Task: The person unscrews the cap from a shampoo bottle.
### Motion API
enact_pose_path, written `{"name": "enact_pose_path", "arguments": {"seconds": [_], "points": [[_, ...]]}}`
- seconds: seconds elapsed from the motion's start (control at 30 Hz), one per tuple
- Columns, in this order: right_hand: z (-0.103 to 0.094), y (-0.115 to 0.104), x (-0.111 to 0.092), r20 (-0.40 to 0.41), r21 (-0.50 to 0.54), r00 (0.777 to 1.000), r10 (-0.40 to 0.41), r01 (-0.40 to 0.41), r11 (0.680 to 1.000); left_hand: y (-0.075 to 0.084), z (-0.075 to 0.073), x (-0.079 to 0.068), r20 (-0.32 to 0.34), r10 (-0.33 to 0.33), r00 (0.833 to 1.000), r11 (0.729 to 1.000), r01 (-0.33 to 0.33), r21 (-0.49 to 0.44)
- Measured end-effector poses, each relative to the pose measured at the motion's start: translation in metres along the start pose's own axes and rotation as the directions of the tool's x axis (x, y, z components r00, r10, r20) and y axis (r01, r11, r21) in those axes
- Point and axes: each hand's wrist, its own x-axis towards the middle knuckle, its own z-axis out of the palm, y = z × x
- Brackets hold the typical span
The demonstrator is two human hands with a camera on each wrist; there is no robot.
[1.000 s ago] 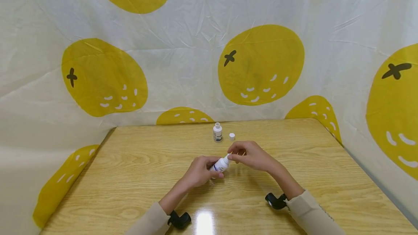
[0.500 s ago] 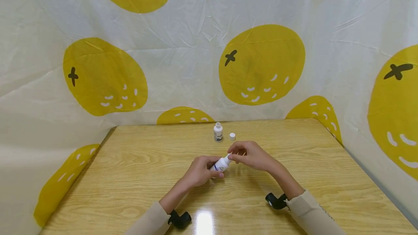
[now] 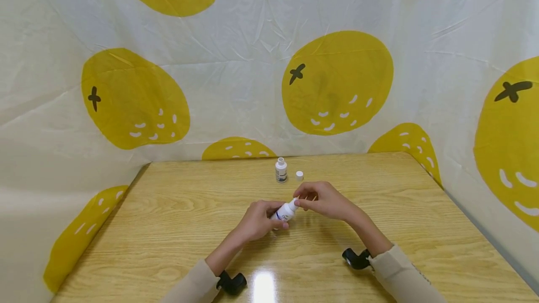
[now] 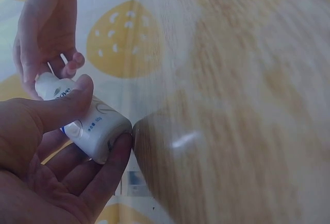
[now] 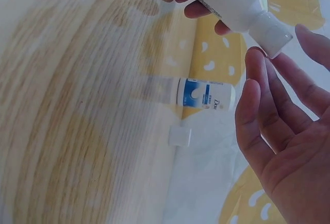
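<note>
A small white bottle with Dove lettering [image 4: 105,126] lies tilted in my left hand [image 3: 255,221]. The left thumb presses across its front while the fingers curl behind and under its base. At its upper end is a white cap [image 5: 272,34]. My right hand [image 3: 324,200] has its thumb and forefinger at either side of this cap, the other fingers loosely bent. In the right wrist view, a narrow gap shows beside the thumb tip. Both hands hold the bottle over the wooden table [image 3: 189,228].
A second white bottle [image 3: 280,171], uncapped, stands upright near the table's back edge. Just right of it sits a loose white cap [image 3: 299,175]. A pale curtain [image 3: 236,92] with large yellow fruit prints rises behind and at the sides of the table.
</note>
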Motion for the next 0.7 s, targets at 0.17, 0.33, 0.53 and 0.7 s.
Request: {"name": "enact_pose_path", "arguments": {"seconds": [0.17, 0.33, 0.53, 0.7], "points": [[-0.0010, -0.0012, -0.0008, -0.009, -0.007, 1.000, 0.004, -0.005, 1.000, 0.0002, 0.0002, 0.0003, -0.001, 0.003, 1.000, 1.000, -0.003, 0.014], [-0.0011, -0.0014, -0.0009, -0.008, -0.009, 1.000, 0.013, -0.013, 1.000, -0.0001, 0.0007, 0.0003, -0.003, 0.001, 1.000, 1.000, -0.001, 0.019], [-0.0022, -0.0009, -0.0012, -0.004, -0.008, 1.000, -0.018, 0.018, 1.000, 0.0002, 0.0008, 0.0005, -0.003, 0.001, 1.000, 1.000, -0.001, 0.014], [-0.0023, 0.0000, -0.0010, -0.010, -0.010, 1.000, -0.011, 0.011, 1.000, 0.0000, 0.0006, 0.0006, -0.001, -0.006, 1.000, 1.000, 0.006, 0.013]]}}
